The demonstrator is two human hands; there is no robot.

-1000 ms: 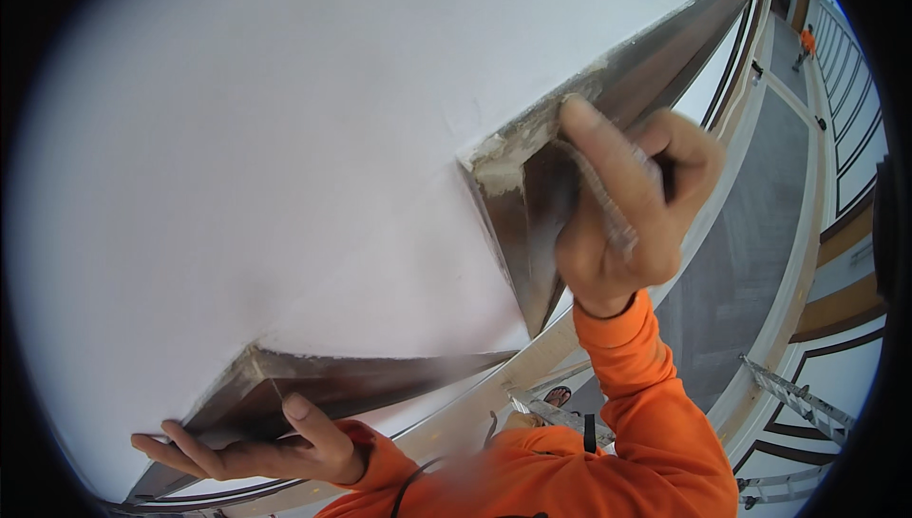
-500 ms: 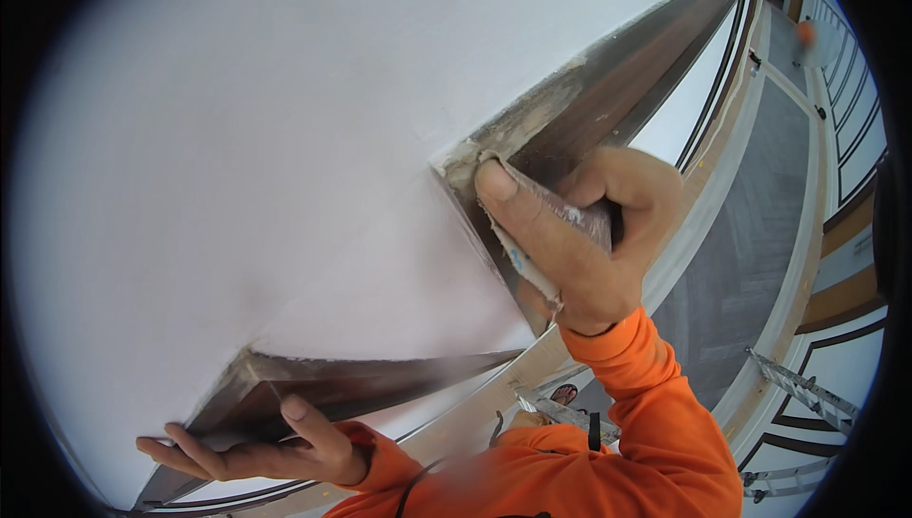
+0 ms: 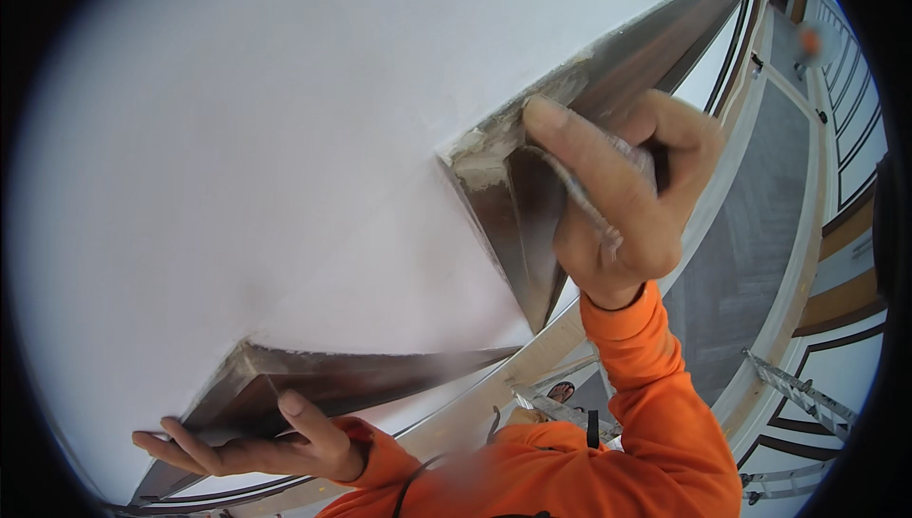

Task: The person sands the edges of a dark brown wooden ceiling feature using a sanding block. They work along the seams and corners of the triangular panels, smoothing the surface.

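My right hand is closed around the handle of a wide steel smoothing blade. The blade's plaster-smeared edge rests against the white surface that fills most of the view. My index finger lies stretched along the back of the blade. At the lower left, my left hand supports a second long flat metal blade from beneath, fingers extended and thumb on its edge. This blade also lies close to the white surface. Both arms wear orange sleeves.
A dark frame strip runs along the white surface's edge to the upper right. Far below lie a grey floor, a metal ladder and ladder rungs near my body. A distant person in orange stands down the corridor.
My right hand first drew the blade down and left across the white surface, then moved it back up and to the right. My left hand and its blade have hardly moved.
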